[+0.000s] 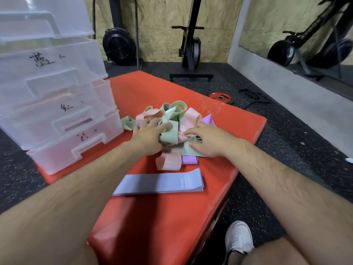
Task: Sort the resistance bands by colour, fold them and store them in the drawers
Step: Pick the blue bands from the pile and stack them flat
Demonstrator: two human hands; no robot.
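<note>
Setting, as I view it from my remote station. Back wall (162, 41): bare chipboard panels. Floor (286, 134): black rubber flecked with white, with a red mat (172, 217) laid across it. Against the wall stand a fan-wheel machine (118, 44), left, and an upright black machine (191, 48), centre. At right, a mirror (277, 25) above a grey ledge (286, 83) reflects another machine. A red weight plate (220, 97) and a black strap (252, 96) lie near the mat's far corner.

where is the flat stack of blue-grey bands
In the head view, the flat stack of blue-grey bands lies on the red mat, just nearer the person than the tangled pile and apart from it, right of the clear drawers.
</note>
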